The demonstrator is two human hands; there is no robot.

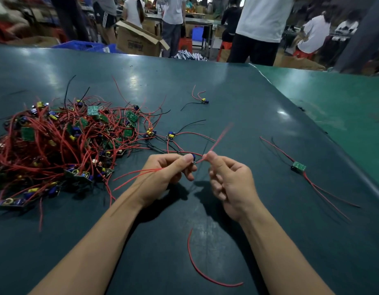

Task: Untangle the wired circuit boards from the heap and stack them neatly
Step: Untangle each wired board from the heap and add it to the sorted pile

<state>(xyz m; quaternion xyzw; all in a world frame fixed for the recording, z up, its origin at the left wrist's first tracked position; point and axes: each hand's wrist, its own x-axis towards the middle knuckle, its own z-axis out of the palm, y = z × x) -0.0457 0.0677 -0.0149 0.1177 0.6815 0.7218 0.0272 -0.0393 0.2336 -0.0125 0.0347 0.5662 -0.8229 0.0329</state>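
My left hand (167, 170): fingers curled in, thumb and forefinger pinching a small wired board (193, 159) at its edge; only a dark blue part of it shows past my thumb, the rest is hidden by my fingers.
Wires under my left hand: red leads (137, 174) run back from the pinch across my wrist and fan out toward the heap.
My right hand (229, 179): thumb pressed against the forefinger, nipping a red wire (219, 137) that rises up and away to the right, blurred; the other fingers are folded loosely into the palm and hold nothing.
Gap between my hands: small, the two pinches nearly meeting, both raised just above the table.
Heap (56, 141): a big tangle of red and black wires with green boards and blue and yellow parts, on my left, well apart from my right hand.
Loose boards: two (151, 133) just beside the heap's right edge, one (203, 101) farther off.
Board set aside (298, 167): green, lying alone on my right with its wires trailing.
Stray red wire (202, 273): lying near me between my forearms.
Table (237, 107): dark green, glossy.
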